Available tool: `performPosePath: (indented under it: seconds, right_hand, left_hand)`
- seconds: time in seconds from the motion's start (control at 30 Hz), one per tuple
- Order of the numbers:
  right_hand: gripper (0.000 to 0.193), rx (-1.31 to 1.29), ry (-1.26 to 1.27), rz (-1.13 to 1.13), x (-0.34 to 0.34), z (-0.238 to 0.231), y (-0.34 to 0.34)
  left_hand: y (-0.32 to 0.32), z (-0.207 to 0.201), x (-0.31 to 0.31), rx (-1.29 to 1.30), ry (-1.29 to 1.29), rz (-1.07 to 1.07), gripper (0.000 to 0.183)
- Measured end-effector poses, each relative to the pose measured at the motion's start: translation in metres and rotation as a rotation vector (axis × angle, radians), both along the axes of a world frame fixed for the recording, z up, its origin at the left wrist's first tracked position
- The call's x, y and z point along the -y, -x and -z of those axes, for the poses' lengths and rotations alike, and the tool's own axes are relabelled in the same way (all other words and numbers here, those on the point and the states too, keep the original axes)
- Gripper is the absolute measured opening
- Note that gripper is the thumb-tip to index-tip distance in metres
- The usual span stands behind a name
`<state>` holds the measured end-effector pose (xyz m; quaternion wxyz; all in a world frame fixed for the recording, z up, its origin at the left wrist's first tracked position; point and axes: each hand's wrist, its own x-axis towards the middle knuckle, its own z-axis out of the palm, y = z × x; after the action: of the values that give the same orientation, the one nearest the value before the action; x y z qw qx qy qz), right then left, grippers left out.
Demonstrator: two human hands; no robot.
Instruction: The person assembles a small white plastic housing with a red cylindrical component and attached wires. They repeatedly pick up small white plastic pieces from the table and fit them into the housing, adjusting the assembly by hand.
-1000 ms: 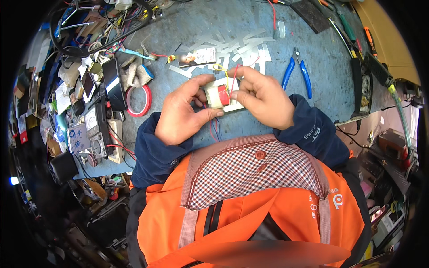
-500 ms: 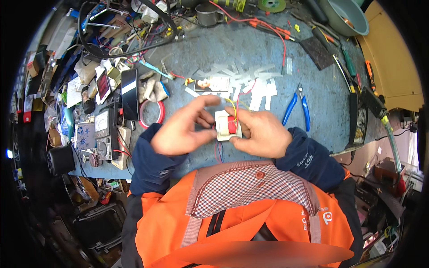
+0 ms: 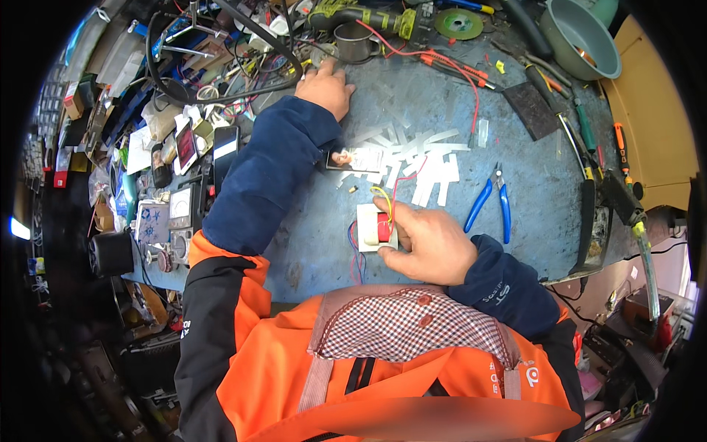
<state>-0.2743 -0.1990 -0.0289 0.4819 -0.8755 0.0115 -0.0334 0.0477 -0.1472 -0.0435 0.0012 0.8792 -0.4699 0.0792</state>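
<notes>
Your right hand [image 3: 438,245] grasps the boxy cream-and-red coil [image 3: 377,227]; spare the thin yellow and red wires [image 3: 395,190] beside it. What your left hand [image 3: 326,90] holds is unclear.

Your left hand [image 3: 325,90] has left the transformer [image 3: 375,228] and reached far left, near the mug [image 3: 356,44]. Only your right hand [image 3: 434,243] holds it now.

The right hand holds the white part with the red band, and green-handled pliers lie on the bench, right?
Not quite: in the head view, the pliers on the bench have blue handles, not green. The right hand holds the white part with the red band.
</notes>
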Motion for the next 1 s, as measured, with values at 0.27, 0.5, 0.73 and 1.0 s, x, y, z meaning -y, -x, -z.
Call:
performPosePath:
  seconds: [0.27,0.5,0.73,1.0]
  right_hand:
    - [0.072,-0.016,-0.022,-0.013,0.004,-0.001,-0.001]
    - [0.066,-0.070,-0.013,-0.023,0.003,-0.012,-0.002]
    - [0.065,-0.054,0.006,-0.019,0.002,-0.007,-0.001]
    - [0.066,-0.047,-0.024,-0.010,0.001,-0.008,-0.002]
  left_hand:
    - [-0.001,-0.010,-0.015,-0.203,-0.007,0.007,0.036]
    - [-0.046,-0.007,-0.047,-0.261,0.136,0.124,0.045]
    - [-0.082,0.002,-0.023,-0.236,0.027,0.136,0.049]
    - [-0.089,-0.019,-0.013,-0.320,-0.129,0.062,0.044]
